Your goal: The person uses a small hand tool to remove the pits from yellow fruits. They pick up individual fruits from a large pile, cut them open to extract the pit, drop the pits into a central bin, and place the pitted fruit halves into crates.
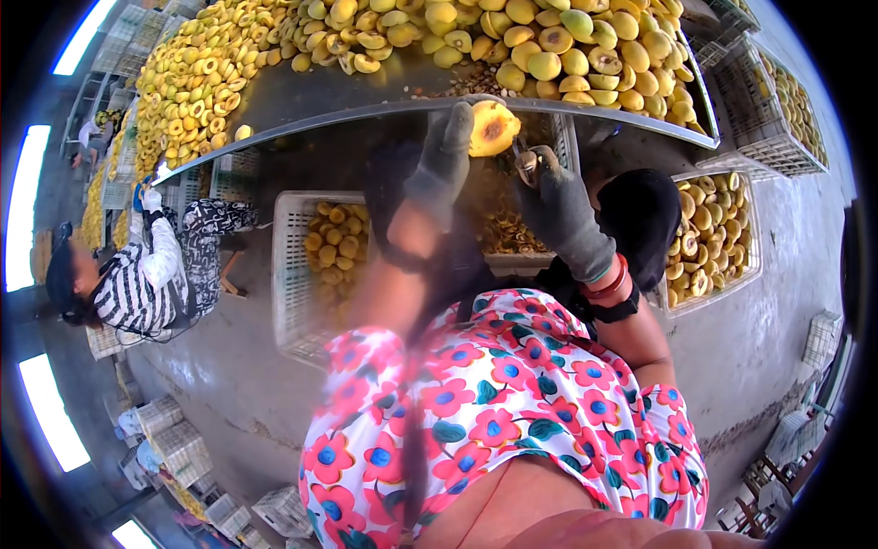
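My gloved left hand (439,160) grips a halved yellow fruit (494,128), cut face up with a reddish centre, at the table's raised metal edge. Just right of it, my gloved right hand (562,210) is closed on a small metal tool (522,146), with a brown pit-like piece (528,167) at its fingers. Beneath my hands sits a crate (567,137) holding fruit scraps. The metal table (302,96) beyond carries piles of halved yellow fruit (549,64) and some loose brown pits.
White crates of fruit stand left (293,265) and right (709,238) of my legs, and another (768,137) at the upper right. A person (137,288) in patterned clothing sits working at the table on the left. Stacked crates (174,439) stand at the lower left.
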Available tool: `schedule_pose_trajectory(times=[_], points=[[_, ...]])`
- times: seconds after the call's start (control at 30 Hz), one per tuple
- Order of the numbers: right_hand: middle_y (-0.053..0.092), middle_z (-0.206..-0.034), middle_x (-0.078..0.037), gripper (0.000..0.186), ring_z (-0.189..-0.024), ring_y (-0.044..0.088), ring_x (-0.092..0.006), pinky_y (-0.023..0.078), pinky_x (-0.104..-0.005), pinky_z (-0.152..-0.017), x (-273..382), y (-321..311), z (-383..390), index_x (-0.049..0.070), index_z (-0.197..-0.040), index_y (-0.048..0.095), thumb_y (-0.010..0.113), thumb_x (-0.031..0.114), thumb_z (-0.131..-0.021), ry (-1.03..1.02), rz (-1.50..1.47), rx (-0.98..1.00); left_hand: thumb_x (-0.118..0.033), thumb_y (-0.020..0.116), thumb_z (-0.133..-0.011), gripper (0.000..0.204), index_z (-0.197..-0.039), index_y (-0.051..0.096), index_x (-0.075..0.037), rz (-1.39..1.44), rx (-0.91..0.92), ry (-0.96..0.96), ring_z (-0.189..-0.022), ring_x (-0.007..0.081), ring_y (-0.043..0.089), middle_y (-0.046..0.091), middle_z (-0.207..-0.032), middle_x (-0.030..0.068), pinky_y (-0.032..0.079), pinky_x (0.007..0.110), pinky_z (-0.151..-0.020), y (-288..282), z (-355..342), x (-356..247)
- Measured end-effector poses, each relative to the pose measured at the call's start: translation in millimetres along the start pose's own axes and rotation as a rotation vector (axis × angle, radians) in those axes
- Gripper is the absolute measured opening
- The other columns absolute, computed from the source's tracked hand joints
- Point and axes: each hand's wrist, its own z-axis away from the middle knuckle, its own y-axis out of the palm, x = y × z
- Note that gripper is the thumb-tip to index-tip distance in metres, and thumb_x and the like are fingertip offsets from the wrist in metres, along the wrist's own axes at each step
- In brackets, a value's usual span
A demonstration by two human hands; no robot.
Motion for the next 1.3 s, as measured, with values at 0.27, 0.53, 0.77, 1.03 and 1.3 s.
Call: schedule_pose_trajectory(times=[0.27,0.53,0.77,1.03,1.3], points=[[0.058,-0.078,-0.021,0.020,-0.075,0.057,-0.0407,0.044,-0.0404,-0.058,-9,9,17,0.003,-0.096,0.051,0.059,0.007,-0.079,0.082,-0.051,0.005,-0.042,0.042,-0.093,0.044,-0.099,0.058,-0.001,-0.014,-0.065,0.118,-0.085,0.0141,0.057,0.061,-0.093,0.0086,0.046,0.027,-0.077,46,26,-9],[0.063,-0.086,-0.015,0.021,-0.078,0.061,-0.0179,0.046,-0.0318,-0.066,4,16,19,0.000,-0.100,0.053,0.058,0.005,-0.080,-0.139,-0.188,-0.011,-0.048,0.045,-0.090,0.050,-0.093,0.058,0.000,0.038,-0.234,0.161,-0.074,0.0141,0.059,0.061,-0.082,0.0074,0.049,0.025,-0.067,52,33,-5],[0.062,-0.090,-0.008,0.023,-0.084,0.055,-0.0096,0.046,-0.0266,-0.072,-8,31,27,0.000,-0.102,0.053,0.056,0.001,-0.080,-0.090,-0.267,0.142,-0.052,0.046,-0.087,0.053,-0.089,0.058,-0.001,-0.067,-0.256,0.129,-0.071,0.0123,0.059,0.061,-0.078,0.0068,0.050,0.024,-0.062,48,35,-6],[0.055,-0.069,0.000,0.015,-0.051,0.049,-0.0064,0.040,-0.0220,-0.044,13,6,21,0.002,-0.098,0.054,0.055,0.010,-0.085,0.431,-0.809,0.467,-0.054,0.041,-0.089,0.056,-0.089,0.060,-0.002,-0.097,-0.028,0.044,-0.071,0.0138,0.061,0.063,-0.077,0.0087,0.049,0.024,-0.062,30,31,-14],[0.051,-0.059,0.002,0.017,-0.044,0.045,-0.0073,0.036,-0.0213,-0.041,-16,36,46,0.004,-0.093,0.056,0.057,0.020,-0.085,-0.430,0.022,0.287,-0.051,0.038,-0.090,0.055,-0.084,0.062,-0.002,-0.144,-0.398,0.022,-0.064,0.0154,0.061,0.064,-0.074,0.0088,0.050,0.026,-0.057,-13,40,-46]])
